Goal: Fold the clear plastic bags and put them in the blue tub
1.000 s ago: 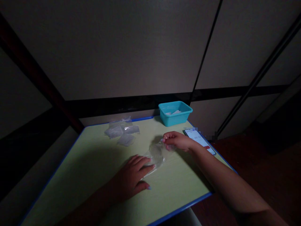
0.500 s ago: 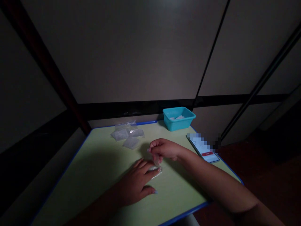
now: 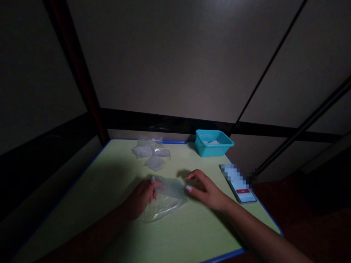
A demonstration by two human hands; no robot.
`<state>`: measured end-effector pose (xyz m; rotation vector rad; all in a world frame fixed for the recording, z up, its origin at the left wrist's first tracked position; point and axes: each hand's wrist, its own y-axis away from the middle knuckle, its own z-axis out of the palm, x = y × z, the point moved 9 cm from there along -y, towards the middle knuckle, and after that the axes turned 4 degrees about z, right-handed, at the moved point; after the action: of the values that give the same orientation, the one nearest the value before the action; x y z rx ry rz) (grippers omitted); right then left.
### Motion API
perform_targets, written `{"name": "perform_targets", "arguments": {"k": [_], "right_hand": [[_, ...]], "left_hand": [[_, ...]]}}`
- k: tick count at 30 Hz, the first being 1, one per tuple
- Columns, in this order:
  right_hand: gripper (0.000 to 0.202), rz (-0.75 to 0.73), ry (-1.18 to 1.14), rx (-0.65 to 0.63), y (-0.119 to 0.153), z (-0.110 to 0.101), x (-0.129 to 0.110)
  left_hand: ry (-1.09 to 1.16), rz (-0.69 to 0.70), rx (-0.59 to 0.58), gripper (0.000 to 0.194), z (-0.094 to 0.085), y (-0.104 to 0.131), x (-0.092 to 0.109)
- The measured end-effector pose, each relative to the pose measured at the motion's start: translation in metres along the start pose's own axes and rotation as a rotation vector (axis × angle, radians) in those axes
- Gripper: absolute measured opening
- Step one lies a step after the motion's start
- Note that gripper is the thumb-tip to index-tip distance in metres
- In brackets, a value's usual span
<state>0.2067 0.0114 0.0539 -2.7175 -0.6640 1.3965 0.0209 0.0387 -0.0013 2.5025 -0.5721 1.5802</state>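
Note:
A clear plastic bag (image 3: 168, 202) with a pale, greyish upper part is spread low over the table in front of me. My left hand (image 3: 144, 195) pinches its left edge between thumb and fingers. At the bag's right side is my right hand (image 3: 204, 190), thumb and fingers apart, with nothing seen between them. Whether its fingertips touch the bag I cannot make out. Beyond the hands lie several flat clear packets (image 3: 155, 163) with whitish contents, partly overlapping.
The light green table (image 3: 109, 204) has a blue rim. A turquoise plastic basket (image 3: 212, 149) with white pieces inside stands at the back right. A phone (image 3: 240, 188) with a lit screen lies along the right edge. Dark panelled doors rise behind the table.
The bag, earlier mostly hidden under my hands, is now spread out. My left hand has gone from lying flat to pinching its edge. My right hand has opened and moved right.

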Motion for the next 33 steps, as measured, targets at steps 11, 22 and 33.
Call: {"name": "perform_targets", "arguments": {"k": [11, 22, 33], "right_hand": [[0.081, -0.06, 0.591, -0.202, 0.015, 0.065, 0.003], [0.075, -0.089, 0.68, -0.29, 0.018, 0.077, 0.002], [0.075, -0.209, 0.635, -0.387, 0.025, 0.073, -0.01]], "left_hand": [[0.074, -0.151, -0.008, 0.044, 0.005, 0.006, 0.021], [0.007, -0.262, -0.016, 0.046, -0.007, -0.001, 0.005], [-0.075, -0.253, -0.153, 0.029, -0.01, 0.0, -0.003]]}}
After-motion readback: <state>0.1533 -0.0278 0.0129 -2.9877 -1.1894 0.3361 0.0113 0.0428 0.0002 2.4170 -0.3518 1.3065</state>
